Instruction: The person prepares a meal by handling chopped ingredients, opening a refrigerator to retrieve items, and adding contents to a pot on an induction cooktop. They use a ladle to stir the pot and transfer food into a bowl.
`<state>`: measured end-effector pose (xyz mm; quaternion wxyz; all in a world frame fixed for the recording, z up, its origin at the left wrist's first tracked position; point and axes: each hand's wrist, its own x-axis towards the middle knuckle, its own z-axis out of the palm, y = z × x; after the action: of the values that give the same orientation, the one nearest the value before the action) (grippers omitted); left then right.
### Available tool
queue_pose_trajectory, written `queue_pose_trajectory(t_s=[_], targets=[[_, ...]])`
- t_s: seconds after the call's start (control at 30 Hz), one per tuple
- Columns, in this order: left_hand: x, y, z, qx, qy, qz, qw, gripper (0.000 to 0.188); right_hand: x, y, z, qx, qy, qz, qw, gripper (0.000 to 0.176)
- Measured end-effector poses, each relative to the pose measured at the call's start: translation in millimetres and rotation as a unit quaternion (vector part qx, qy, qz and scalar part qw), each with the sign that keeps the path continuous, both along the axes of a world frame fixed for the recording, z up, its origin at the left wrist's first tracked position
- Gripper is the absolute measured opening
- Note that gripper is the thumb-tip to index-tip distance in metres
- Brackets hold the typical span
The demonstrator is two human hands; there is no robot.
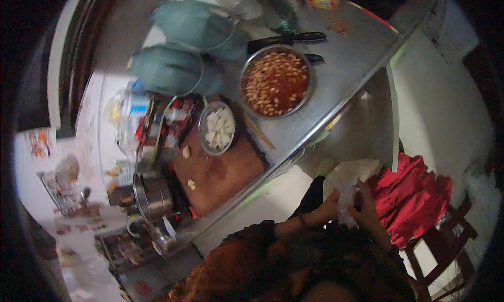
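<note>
Away from the counter, in front of my body, I have a translucent plastic bag between my hands. My left hand grips the bag's gathered part from the left. On the other side, my right hand pinches it with fingers and thumb. The bag's pale, rounded body spreads out beyond my fingers; whether it contains anything I cannot tell. On the counter, a steel bowl holds nuts or beans in reddish liquid. A smaller bowl of white cubes rests on a brown cutting board.
Behind the large bowl lies a cleaver. Two blurred teal containers stand at the back. Wooden chopsticks lie near the board, with steel pots to its left. A red cloth hangs over a wooden chair at my right.
</note>
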<state>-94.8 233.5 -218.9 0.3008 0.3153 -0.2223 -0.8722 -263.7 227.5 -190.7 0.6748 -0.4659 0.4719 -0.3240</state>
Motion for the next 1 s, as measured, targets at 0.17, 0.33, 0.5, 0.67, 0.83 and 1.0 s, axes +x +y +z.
queue_pose_trajectory(t_s=[0.17,0.33,0.5,0.67,0.83,1.0], targets=[[31,0,80,-0.113,-0.249,-0.010,0.962,0.054,18,-30,43,-0.196,0.078,0.138,0.968,0.069],[57,2,121,-0.099,-0.205,0.118,0.966,0.046,58,-45,92,-0.282,0.058,0.169,0.943,0.061],[98,19,151,-0.054,-0.227,0.114,0.966,0.041,101,-58,134,-0.319,0.096,0.239,0.912,0.046],[149,41,174,-0.104,-0.201,0.170,0.959,0.044,161,-55,157,-0.375,0.059,0.282,0.881,0.037],[206,57,185,-0.225,-0.491,0.128,0.832,0.040,239,-61,170,-0.429,0.046,0.337,0.837,0.027],[263,50,202,-0.258,-0.450,0.304,0.799,0.039,334,-85,189,-0.375,0.085,0.370,0.846,0.023]])
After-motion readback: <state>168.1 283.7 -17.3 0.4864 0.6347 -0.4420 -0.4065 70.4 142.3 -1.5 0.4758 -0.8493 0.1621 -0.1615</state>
